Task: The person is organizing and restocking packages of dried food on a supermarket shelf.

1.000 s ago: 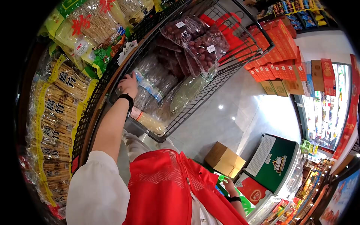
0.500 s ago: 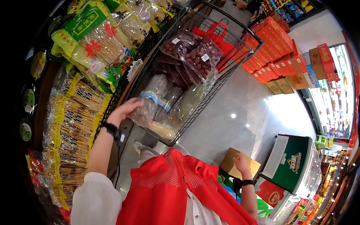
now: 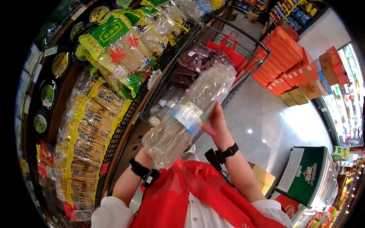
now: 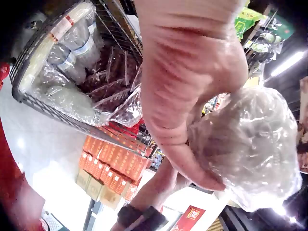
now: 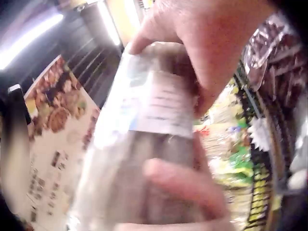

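In the head view a long clear plastic bag of pale greyish noodles (image 3: 190,116), with a white-and-blue label band, is held up slantwise in front of the cart. My left hand (image 3: 143,154) grips its lower end, mostly hidden behind the bag. In the left wrist view that hand's thumb and fingers curl round the bag's end. The right hand (image 3: 216,123) holds the bag from its right side near the label. The right wrist view, somewhat blurred, shows fingers (image 5: 178,185) wrapped round the bag below the label.
The shopping cart (image 3: 253,65) holds bags of dark red dates (image 3: 194,57), more noodle bags (image 4: 79,45) and a red item. On the left, a shelf carries yellow-edged packets of dried sticks (image 3: 91,140) and green noodle packets (image 3: 114,47). Red cartons (image 3: 283,49) stand stacked beyond the cart.
The noodle bag has come up out of the cart toward the body, with the left hand at its lower end. From the lower right, the right hand has moved in and taken hold.
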Motion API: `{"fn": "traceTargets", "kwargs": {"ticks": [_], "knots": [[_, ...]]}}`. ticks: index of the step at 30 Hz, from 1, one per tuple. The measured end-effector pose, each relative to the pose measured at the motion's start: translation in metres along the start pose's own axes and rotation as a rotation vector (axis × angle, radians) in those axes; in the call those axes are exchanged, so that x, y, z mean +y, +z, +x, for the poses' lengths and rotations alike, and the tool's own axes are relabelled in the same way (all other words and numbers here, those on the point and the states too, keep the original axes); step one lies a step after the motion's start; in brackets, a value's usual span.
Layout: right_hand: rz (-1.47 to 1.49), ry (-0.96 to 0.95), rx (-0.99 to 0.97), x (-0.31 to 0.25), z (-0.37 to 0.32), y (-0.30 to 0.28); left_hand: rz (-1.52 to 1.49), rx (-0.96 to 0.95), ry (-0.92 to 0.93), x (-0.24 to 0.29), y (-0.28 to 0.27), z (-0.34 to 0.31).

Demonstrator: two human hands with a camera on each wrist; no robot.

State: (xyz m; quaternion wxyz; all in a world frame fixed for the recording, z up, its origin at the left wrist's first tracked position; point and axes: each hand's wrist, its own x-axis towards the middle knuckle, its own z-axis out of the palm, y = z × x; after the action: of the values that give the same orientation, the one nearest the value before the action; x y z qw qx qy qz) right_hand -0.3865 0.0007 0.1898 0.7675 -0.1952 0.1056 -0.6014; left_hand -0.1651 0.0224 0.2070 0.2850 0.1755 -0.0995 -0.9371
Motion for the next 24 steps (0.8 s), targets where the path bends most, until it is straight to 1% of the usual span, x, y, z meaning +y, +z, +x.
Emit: {"fn": "traceTargets", "kwargs": {"ticks": [2,3,5,6,7,9,10,11,13,14,15,17,18,19,21,23,24], "knots": [[0.135,-0.069,0.184,0.005,0.009,0.015,0.177,-0.293,-0.146,0.003,-0.003,-0.002],[0.137,-0.058,0.18,0.007,0.011,0.025,0.175,-0.287,-0.136,0.002,-0.005,-0.006],[0.052,-0.152,0.437,0.009,0.016,0.046,-0.05,-0.149,0.062,0.0,-0.009,-0.016],[0.03,-0.125,0.514,0.008,0.015,0.056,-0.133,0.01,0.166,0.001,-0.005,-0.025],[0.026,-0.115,0.506,0.009,0.016,0.058,-0.135,0.01,0.18,0.004,-0.004,-0.032],[-0.043,-0.152,0.62,0.013,0.016,0.062,0.0,0.06,0.257,0.014,-0.007,-0.047],[-0.037,-0.146,0.628,0.016,0.014,0.064,0.06,0.041,0.311,0.015,-0.013,-0.053],[-0.041,-0.142,0.62,0.022,0.013,0.067,0.06,0.038,0.32,0.015,-0.013,-0.055],[-0.092,-0.18,0.66,0.035,0.011,0.075,0.684,0.465,0.354,0.016,0.003,-0.057],[-0.097,-0.177,0.651,0.043,0.008,0.077,0.649,0.39,0.462,0.013,-0.004,-0.064],[-0.121,-0.191,0.616,0.051,0.006,0.077,0.65,0.391,0.479,0.015,-0.018,-0.065],[-0.135,-0.178,0.541,0.068,0.004,0.087,0.302,0.2,0.492,0.027,-0.053,-0.072],[-0.193,-0.15,0.468,0.073,0.0,0.096,0.254,0.18,0.462,0.034,-0.061,-0.08],[-0.25,-0.119,0.39,0.079,-0.004,0.104,0.248,0.224,0.481,0.04,-0.057,-0.091],[-0.251,-0.054,0.298,0.089,-0.011,0.115,0.291,0.294,0.58,0.052,-0.054,-0.124],[-0.273,0.011,0.171,0.101,-0.013,0.126,0.28,0.311,0.65,0.067,-0.066,-0.161],[-0.27,0.037,0.143,0.106,-0.015,0.128,0.275,0.306,0.673,0.073,-0.071,-0.178]]}}
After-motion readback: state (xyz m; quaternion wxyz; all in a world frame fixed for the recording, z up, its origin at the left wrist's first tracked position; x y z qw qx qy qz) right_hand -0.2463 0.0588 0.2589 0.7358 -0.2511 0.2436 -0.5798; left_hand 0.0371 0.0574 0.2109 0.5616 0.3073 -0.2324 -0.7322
